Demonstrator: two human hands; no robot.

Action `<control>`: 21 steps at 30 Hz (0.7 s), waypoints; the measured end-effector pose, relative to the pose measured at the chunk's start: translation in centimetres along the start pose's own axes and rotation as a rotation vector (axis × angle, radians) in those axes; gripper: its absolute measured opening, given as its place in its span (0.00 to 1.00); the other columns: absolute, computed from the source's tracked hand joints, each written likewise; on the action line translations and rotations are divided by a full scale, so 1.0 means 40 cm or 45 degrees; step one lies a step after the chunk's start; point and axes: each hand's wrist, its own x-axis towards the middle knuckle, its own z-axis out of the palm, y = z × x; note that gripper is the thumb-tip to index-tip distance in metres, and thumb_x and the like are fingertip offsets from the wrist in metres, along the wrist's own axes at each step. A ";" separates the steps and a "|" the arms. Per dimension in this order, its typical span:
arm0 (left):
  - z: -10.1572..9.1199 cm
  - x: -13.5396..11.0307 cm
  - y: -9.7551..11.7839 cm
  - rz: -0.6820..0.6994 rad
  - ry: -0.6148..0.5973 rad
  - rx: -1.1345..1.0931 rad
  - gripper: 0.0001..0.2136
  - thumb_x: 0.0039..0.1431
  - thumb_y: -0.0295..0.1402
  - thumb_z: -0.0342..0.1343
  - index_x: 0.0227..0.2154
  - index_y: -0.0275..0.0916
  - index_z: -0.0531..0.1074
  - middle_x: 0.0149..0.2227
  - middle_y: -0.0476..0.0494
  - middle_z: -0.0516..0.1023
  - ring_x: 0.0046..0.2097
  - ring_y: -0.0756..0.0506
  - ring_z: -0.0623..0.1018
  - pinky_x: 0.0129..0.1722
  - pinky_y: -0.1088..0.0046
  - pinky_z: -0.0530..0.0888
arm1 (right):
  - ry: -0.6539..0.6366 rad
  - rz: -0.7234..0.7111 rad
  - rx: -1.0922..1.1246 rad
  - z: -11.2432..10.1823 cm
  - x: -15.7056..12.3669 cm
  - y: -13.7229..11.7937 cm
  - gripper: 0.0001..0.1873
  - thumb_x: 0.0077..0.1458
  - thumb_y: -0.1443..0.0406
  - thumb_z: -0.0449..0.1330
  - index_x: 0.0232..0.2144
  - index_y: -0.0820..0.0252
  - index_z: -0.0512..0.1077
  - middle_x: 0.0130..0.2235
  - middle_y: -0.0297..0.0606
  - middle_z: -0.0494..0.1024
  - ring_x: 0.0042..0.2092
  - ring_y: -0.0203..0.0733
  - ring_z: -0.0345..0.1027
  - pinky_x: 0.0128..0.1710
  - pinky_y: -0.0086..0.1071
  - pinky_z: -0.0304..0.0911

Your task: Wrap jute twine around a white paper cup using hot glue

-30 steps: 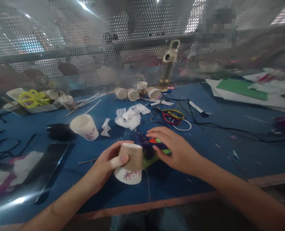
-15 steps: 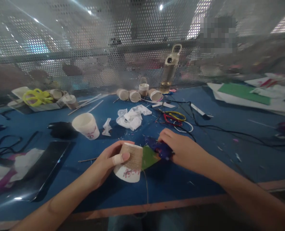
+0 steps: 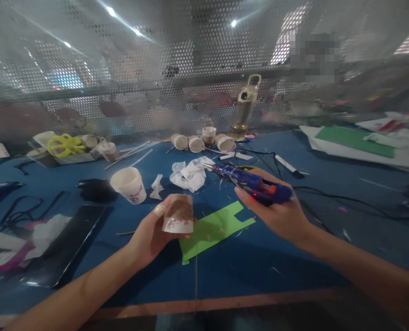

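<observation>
Near the middle, over a blue table (image 3: 328, 271), left hand (image 3: 147, 236) grasps a cup (image 3: 179, 212), right hand (image 3: 282, 220) a glue gun (image 3: 247, 180), whose tip (image 3: 209, 166), if hot and swung nearer, could burn the left hand.

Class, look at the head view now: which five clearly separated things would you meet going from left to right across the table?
Yellow plastic loop handles, upright white paper cup, white cup wrapped in brown twine, blue glue gun with metal nozzle, flat dark-green rectangular sheet.
</observation>
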 end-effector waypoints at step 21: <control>0.033 0.002 0.007 0.058 0.090 -0.066 0.18 0.56 0.40 0.69 0.45 0.32 0.84 0.40 0.33 0.88 0.35 0.37 0.85 0.29 0.65 0.81 | -0.372 -0.188 0.233 0.026 -0.077 0.039 0.11 0.60 0.63 0.65 0.30 0.53 0.64 0.30 0.29 0.70 0.29 0.36 0.62 0.28 0.34 0.57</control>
